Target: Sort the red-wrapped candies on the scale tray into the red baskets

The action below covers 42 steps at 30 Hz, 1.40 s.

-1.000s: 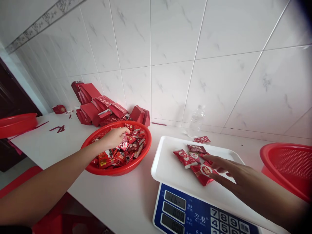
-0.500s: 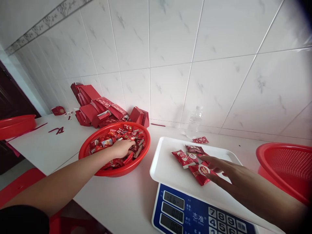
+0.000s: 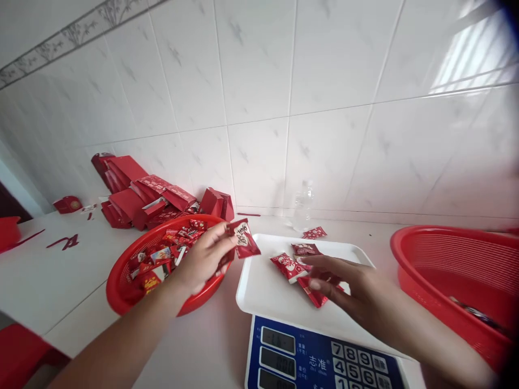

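Note:
My left hand (image 3: 205, 258) pinches a red candy packet (image 3: 244, 239) between thumb and fingers, held above the edge of a red basket (image 3: 121, 278) full of red wrapped candies. My right hand (image 3: 351, 283) hovers with fingers spread over several red candy packets (image 3: 287, 266) lying on the white tray (image 3: 267, 292) of a blue digital scale (image 3: 320, 362). The fingertips touch or nearly touch the packets.
A stack of red boxes (image 3: 133, 192) leans against the tiled wall at back left. A clear plastic bottle (image 3: 302, 205) and one loose packet (image 3: 314, 233) lie behind the tray. A large red basket (image 3: 454, 275) stands at right. A red bowl's edge (image 3: 8, 232) shows far left.
My left hand has lifted out of the candy basket with one red packet and moved right toward the scale tray. My right hand stays over the packets on the tray. The camera turned right.

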Tool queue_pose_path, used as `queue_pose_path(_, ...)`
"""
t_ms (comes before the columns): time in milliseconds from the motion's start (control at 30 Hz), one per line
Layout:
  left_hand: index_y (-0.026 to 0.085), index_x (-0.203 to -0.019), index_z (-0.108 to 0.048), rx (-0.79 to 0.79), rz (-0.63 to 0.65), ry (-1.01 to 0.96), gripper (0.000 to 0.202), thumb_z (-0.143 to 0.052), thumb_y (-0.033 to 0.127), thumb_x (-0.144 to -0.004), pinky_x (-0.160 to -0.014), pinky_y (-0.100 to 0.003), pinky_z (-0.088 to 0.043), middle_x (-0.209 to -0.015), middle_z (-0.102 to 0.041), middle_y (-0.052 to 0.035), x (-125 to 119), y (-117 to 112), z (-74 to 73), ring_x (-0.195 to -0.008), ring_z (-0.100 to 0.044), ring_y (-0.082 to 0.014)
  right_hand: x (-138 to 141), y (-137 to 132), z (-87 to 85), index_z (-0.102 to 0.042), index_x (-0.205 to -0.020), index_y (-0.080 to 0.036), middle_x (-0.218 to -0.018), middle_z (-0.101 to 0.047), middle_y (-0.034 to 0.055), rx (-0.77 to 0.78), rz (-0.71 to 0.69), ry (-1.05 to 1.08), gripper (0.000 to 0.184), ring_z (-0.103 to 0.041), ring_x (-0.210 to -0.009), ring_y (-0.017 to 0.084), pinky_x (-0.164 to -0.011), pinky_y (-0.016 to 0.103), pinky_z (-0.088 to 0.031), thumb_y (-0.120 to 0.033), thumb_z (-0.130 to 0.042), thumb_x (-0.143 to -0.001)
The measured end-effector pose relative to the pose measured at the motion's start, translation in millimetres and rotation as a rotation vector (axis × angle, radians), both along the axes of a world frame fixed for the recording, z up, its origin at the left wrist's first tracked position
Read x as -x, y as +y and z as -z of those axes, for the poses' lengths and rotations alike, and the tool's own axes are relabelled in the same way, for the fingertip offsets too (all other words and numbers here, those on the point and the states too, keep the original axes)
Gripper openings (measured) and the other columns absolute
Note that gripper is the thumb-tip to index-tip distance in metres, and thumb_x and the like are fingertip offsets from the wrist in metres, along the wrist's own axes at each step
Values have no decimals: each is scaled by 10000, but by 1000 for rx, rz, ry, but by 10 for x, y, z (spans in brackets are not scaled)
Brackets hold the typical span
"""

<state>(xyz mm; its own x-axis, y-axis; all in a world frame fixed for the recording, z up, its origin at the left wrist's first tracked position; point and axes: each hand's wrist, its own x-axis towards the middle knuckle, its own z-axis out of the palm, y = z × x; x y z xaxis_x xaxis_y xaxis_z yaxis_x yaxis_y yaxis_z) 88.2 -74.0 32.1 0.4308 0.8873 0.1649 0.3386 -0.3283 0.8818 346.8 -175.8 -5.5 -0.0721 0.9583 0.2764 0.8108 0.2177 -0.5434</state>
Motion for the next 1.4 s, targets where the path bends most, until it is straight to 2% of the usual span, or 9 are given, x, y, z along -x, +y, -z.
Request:
queue_pose_path(133,225,-946,-509,242,248,-406,278,-593,479,-869,-397,-173,-288,-526,-444,93,-321,-377,96,-401,-326,-64,225,-96,-187,-667,-1038,-232,-925,-704,59,-62,-195,218,347,-643,-805,199,-695,296,-504,-520,-489,-961)
queue_pose_path(367,199,-859,-535,178,471,-383,309,-590,498,-910,-466,-192,-345,-632,-516,37,-564,-474,132,-507,-405,-83,246,-184,-251,-581,-701,-174,-655,-531,-1,-104,-281,525,450,-461,-597,114,-559,242,-377,-484,-447,-1000)
queue_pose_path(500,201,-665,-411,48,472,-396,433,-491,497,-970,-421,-206,-229,-534,-345,70,-622,-410,136,-468,-267,-76,211,-215,-291,-579,-674,-162,-615,-502,-8,-23,-313,601,478,-424,-557,100,-515,238,-336,-526,-493,-970)
queue_pose_path(667,195,-621,-353,-109,361,-343,472,-481,469,-983,-476,-219,-256,-570,-318,60,-618,-349,200,-526,-263,-89,215,-180,-277,-600,-693,-164,-616,-543,-2,29,-324,588,463,-441,-560,98,-517,232,-346,-510,-489,-980)
queue_pose_path(900,197,-858,-599,151,491,-381,381,-580,577,-893,-404,-175,-255,-512,-407,71,-672,-274,271,-447,-336,-69,240,-85,-188,-617,-754,-166,-667,-559,7,-15,-243,550,450,-488,-613,113,-566,242,-403,-533,-479,-974)
queue_pose_path(967,196,-872,-632,219,423,-449,364,-627,560,-870,-382,-153,-255,-500,-431,70,-683,-254,269,-421,-345,-57,180,-67,-191,-610,-751,-169,-674,-572,12,-22,-216,529,466,-509,-616,119,-571,251,-426,-565,-481,-960)
queue_pose_path(1067,193,-712,-588,314,289,-749,347,-705,499,-827,-345,-138,-274,-465,-447,75,-627,-198,191,-353,-348,-40,4,-34,-193,-625,-796,-177,-748,-638,43,-131,-11,424,482,-594,-692,152,-630,282,-487,-600,-453,-949)
queue_pose_path(1200,172,-597,-507,382,242,-1077,365,-631,350,-890,-333,-147,-373,-495,-494,49,-431,-142,-35,-321,-394,-45,-193,44,-119,-650,-1066,-196,-1031,-694,106,-203,302,216,398,-654,-949,231,-793,379,-535,-517,-436,-967)
queue_pose_path(1400,160,-760,-590,423,287,-1186,373,-359,309,-1014,-315,-148,-416,-648,-599,8,-178,-181,-214,-310,-435,-37,-98,205,105,-563,-1356,-297,-1497,-463,83,68,176,-20,482,-412,-1376,303,-1094,501,-389,-437,-616,-897)
